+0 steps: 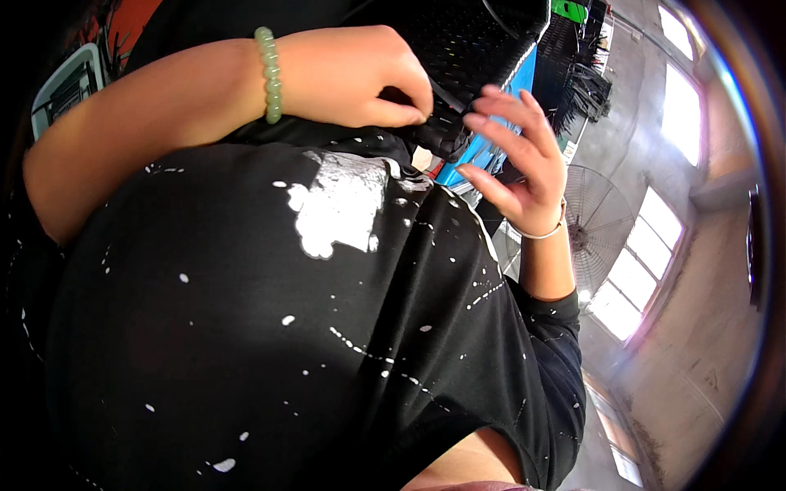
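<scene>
My left hand (360, 82), with a green bead bracelet at the wrist, reaches in from the left. Its thumb and forefinger pinch together beside a dark, ridged black piece (444, 135); what lies between the fingertips is too small and dark to make out. Opposite it, my right hand (524, 155) has its fingers apart and slightly curled, with nothing seen in them. A pale bangle circles that wrist. Just beyond both hands is a black woven or perforated surface (458, 49) with a light edge. A bright blue panel (520, 74) shows behind the right fingertips.
A large wire-guarded fan (580, 233) stands behind my right wrist. Bundles of black strips (588, 94) and a green object (569, 11) are at the upper right. At the far left is a pale-framed container (70, 86). Bright windows (639, 266) line the grey wall.
</scene>
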The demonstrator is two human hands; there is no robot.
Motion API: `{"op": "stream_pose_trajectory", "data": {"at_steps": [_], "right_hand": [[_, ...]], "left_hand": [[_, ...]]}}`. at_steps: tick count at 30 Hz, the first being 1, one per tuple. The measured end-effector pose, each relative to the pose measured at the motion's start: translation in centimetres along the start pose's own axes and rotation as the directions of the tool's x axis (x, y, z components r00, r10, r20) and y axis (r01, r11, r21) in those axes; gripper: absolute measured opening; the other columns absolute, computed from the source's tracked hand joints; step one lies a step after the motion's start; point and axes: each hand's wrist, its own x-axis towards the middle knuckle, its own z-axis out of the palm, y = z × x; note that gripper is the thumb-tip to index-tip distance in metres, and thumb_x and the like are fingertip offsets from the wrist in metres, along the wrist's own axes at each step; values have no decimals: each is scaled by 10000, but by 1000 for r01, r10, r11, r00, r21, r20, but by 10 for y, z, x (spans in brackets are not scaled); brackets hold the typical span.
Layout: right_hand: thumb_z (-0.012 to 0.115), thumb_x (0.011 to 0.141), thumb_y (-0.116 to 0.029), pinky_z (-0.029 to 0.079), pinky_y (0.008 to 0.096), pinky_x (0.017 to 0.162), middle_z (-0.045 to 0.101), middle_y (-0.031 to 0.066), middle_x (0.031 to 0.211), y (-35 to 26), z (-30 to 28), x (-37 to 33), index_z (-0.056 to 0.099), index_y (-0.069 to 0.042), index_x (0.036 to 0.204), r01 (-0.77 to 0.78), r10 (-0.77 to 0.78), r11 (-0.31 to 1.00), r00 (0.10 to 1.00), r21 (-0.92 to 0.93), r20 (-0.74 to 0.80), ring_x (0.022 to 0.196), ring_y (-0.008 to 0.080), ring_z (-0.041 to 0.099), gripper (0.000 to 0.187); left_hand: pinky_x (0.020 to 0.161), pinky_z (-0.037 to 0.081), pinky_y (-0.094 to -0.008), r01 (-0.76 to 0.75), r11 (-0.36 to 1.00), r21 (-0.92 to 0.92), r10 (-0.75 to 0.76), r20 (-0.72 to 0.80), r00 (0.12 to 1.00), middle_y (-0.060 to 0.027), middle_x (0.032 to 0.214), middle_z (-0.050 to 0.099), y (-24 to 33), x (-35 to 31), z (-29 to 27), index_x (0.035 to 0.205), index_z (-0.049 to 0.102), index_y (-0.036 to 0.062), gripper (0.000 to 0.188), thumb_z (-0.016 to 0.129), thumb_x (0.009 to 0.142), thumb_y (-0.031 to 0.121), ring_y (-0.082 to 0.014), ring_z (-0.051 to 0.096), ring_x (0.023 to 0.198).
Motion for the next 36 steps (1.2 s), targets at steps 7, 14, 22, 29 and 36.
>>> {"op": "stream_pose_trajectory", "data": {"at_steps": [7,14,22,29,36], "right_hand": [[727,754,-106,484,314,808,616,134,1049,96,-2,-109,645,-21,1064,-452,352,890,766,-61,-538,902,225,620,332],[699,794,-317,506,288,754,698,100,865,196,115,-433,701,-77,961,-994,919,58,17,91,-394,813,183,669,293],[561,802,-545,471,382,882,668,187,983,163,196,-479,703,-69,974,-899,866,-371,-425,232,-263,980,320,628,526],[596,829,-443,489,370,802,675,148,924,182,157,-415,711,-110,937,-958,858,-43,-181,285,-480,891,296,642,369],[507,809,-642,469,415,853,663,204,969,294,167,-345,703,-51,968,-999,970,34,27,26,-243,952,335,633,643]], "left_hand": [[653,498,-263,141,990,-25,-141,1,990,-95,788,670,0,31,-7,901,660,-26,160,590,879,116,-162,640,688],[708,478,-248,297,953,-53,-295,43,954,-84,792,655,17,54,4,927,644,-49,193,547,917,118,-134,611,726],[712,490,-237,454,890,-35,-454,11,891,-67,807,661,14,48,10,967,650,-52,207,550,935,126,-117,625,738],[720,498,-236,636,771,-19,-636,-23,771,-52,804,655,42,68,-18,1005,650,-29,261,529,957,196,-110,618,734],[627,409,-201,720,691,-53,-712,-219,667,-43,812,630,75,55,-62,1053,631,-23,317,481,978,245,-67,537,685]]}}
